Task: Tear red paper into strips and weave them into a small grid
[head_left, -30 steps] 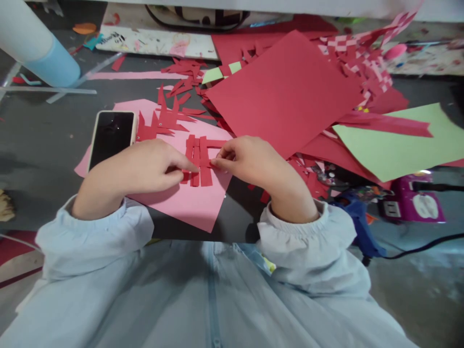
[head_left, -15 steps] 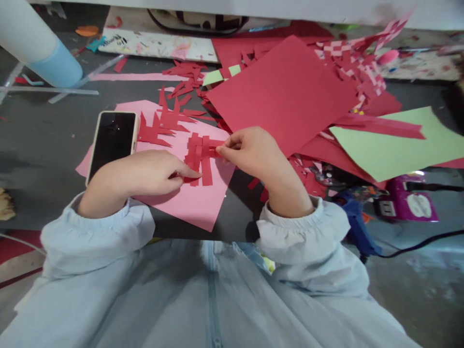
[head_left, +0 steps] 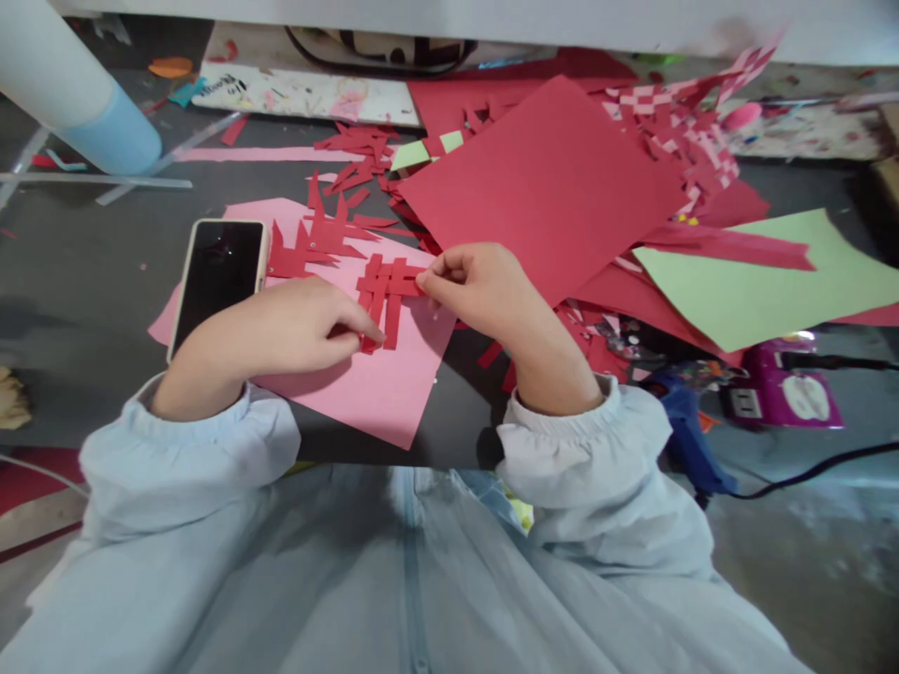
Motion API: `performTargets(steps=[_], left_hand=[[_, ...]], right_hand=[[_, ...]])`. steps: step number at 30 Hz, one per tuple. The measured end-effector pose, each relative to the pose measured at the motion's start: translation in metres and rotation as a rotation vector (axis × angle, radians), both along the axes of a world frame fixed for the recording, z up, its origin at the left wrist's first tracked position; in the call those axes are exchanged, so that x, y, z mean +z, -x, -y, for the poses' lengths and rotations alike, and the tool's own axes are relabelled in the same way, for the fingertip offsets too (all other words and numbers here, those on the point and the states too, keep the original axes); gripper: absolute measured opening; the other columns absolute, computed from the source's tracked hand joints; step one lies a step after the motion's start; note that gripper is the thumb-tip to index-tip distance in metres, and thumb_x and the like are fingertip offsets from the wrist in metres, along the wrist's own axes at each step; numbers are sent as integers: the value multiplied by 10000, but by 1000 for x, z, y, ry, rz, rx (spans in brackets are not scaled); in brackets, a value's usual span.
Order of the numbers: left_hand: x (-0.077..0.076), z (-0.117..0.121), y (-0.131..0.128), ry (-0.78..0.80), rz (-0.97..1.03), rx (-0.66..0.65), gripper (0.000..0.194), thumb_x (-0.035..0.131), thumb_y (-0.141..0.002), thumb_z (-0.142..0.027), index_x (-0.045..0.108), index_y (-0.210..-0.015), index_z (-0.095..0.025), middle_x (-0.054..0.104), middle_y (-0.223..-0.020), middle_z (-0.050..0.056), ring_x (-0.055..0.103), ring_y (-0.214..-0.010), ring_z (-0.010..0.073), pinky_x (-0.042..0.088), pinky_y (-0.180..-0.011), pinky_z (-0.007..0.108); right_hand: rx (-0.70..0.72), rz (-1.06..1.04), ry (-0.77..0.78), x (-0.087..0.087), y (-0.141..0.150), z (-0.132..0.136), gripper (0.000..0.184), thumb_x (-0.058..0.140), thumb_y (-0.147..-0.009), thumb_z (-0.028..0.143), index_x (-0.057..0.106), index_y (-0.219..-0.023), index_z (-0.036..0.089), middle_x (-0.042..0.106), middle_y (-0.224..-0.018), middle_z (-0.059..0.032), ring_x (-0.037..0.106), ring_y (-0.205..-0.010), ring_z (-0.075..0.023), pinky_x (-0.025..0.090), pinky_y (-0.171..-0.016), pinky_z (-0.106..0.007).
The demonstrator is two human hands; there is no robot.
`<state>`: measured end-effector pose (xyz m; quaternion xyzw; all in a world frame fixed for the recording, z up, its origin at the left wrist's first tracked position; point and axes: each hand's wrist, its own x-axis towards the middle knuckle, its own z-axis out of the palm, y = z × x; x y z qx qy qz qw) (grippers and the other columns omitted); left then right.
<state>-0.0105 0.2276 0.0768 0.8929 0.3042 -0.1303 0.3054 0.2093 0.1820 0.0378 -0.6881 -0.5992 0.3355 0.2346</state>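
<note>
Red paper strips (head_left: 394,292) lie crossed over and under one another on a pink paper sheet (head_left: 393,402). My right hand (head_left: 474,285) pinches the right end of a crosswise red strip between thumb and fingers. My left hand (head_left: 302,323) rests on the pink sheet, its index fingertip on the lower ends of the upright strips. Thumb and index finger of that hand are apart, and its other fingers are mostly hidden. Above my left hand sit red spiky paper cutouts (head_left: 324,234), beside a phone (head_left: 223,271) with a dark screen.
A large red paper sheet (head_left: 554,187) lies behind my right hand, with red scraps (head_left: 355,154) beside it. Farther right are a green sheet (head_left: 765,271), a blue glue gun (head_left: 692,440) and a purple box (head_left: 783,388). A white-and-blue cylinder (head_left: 105,112) stands back left.
My right hand has moved slightly up, and the crosswise strip in it now sits higher among the upright strips. The lower ends of these strips have shifted slightly. My left fingertip stays on them.
</note>
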Motion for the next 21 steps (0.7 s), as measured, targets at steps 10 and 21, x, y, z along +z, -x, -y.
performTargets(steps=[10, 21], left_hand=[[-22, -17, -5, -267, 320, 624, 473, 588, -878, -369, 608, -1305, -169, 666, -1311, 115, 653, -1082, 233, 510, -957, 367], [-19, -7, -9, 343, 628, 687, 366, 790, -769, -442, 745, -1001, -163, 780, -883, 68, 715, -752, 195, 562, -661, 305]], right_hand=[[64, -19, -275, 0, 0, 2, 127, 568, -873, 256, 631, -788, 185, 640, -712, -3, 506, -632, -124, 386, -657, -278], [55, -343, -413, 1, 4, 4, 112, 597, -872, 275, 626, -812, 185, 638, -754, 5, 533, -672, -110, 410, -645, -255]])
